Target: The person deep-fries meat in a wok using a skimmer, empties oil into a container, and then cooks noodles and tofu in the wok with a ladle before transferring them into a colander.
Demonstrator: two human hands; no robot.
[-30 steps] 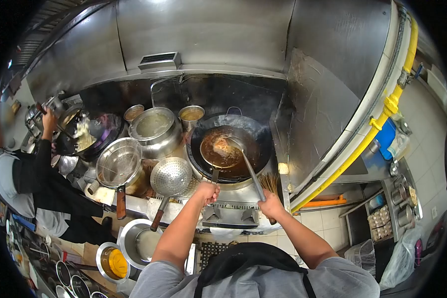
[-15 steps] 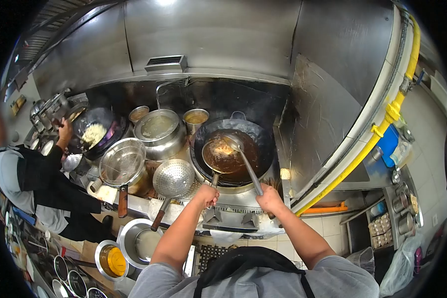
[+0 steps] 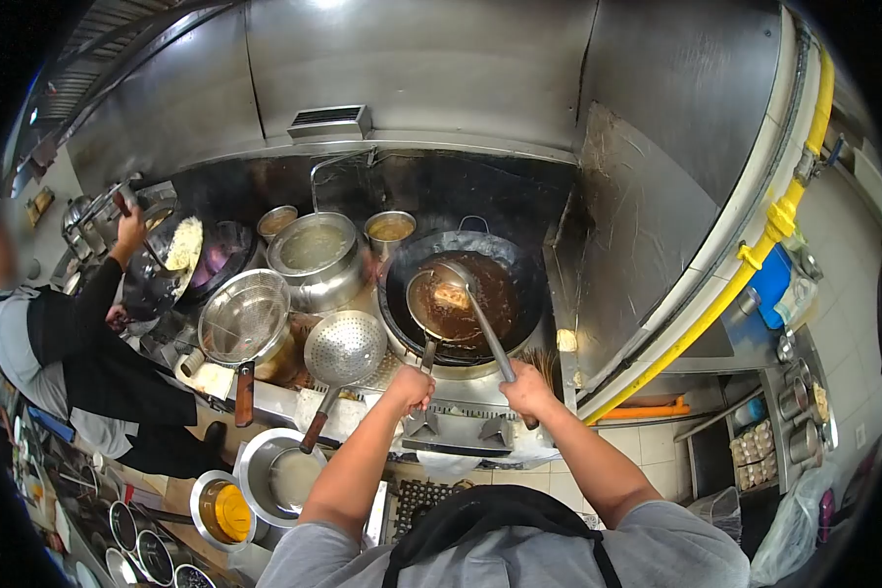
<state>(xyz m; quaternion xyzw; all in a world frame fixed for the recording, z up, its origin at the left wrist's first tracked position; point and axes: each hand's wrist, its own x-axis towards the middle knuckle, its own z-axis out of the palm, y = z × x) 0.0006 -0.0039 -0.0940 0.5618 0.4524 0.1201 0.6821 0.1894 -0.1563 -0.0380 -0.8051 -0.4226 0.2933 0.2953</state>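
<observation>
A large black wok (image 3: 527, 284) full of dark brown sauce (image 3: 495, 312) sits on the burner before me. My left hand (image 3: 411, 390) is closed round the handle of a round-rimmed strainer (image 3: 431, 349), whose bowl lies in the sauce at the wok's left side. My right hand (image 3: 529, 389) grips the long handle of a metal ladle (image 3: 488, 331). The ladle's head slants over the strainer's rim from the right. A pale, golden piece of food (image 3: 450, 296) shows by the ladle's head, over the strainer.
Left of the wok are a perforated skimmer (image 3: 345, 348), a mesh strainer (image 3: 245, 318) on a pot and a large pot of liquid (image 3: 314, 245). A co-worker (image 3: 88, 372) handles another wok (image 3: 152, 284) with pale food. Metal bowls (image 3: 250, 480) stand lower left; a yellow pipe (image 3: 755, 255) runs right.
The ladle's head and the strainer have shifted slightly, and the pale piece shows more clearly. At the left, the co-worker's wok has tilted, with its food raised and their hand higher.
</observation>
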